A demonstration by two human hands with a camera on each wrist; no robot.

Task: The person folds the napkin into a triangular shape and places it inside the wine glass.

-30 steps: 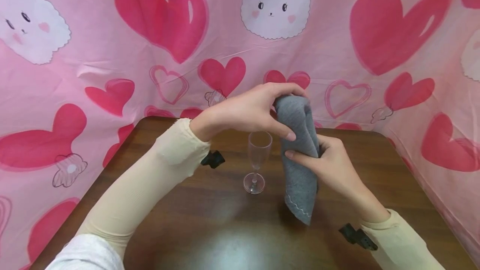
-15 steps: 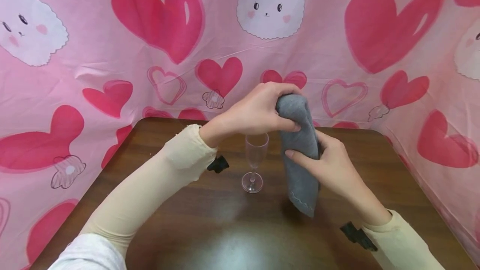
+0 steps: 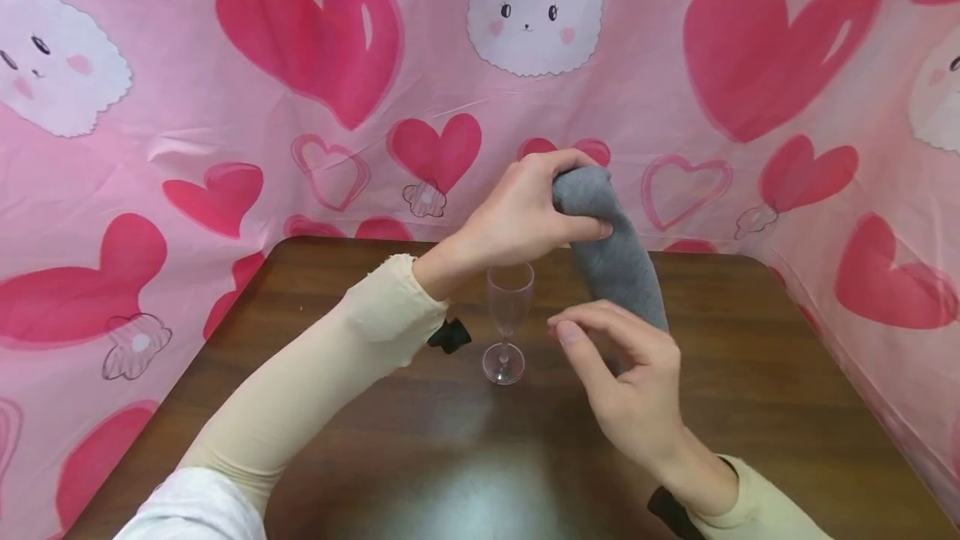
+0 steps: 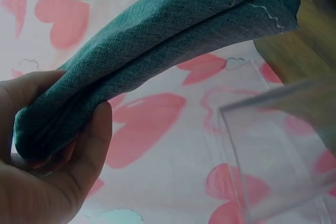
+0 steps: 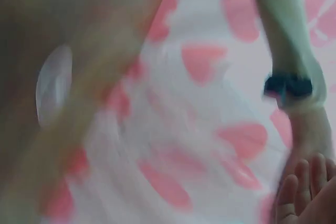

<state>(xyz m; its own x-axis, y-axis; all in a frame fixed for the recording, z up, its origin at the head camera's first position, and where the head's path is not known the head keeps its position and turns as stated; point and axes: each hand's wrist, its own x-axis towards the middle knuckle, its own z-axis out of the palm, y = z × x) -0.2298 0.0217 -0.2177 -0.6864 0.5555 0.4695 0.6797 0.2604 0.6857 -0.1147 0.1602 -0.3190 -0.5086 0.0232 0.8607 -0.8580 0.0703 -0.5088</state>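
Pinching the top of a folded grey cloth in left hand fingers at twelve o'clock above the worktop, right hand hovering loosely curled and empty, probably readying insertion into the plastic champagne flute.

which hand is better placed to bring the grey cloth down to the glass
Probably the left hand: it pinches the top of the folded grey cloth, right above the clear glass. The right hand is in front of the cloth's lower end with loosely curled fingers, apparently holding nothing.
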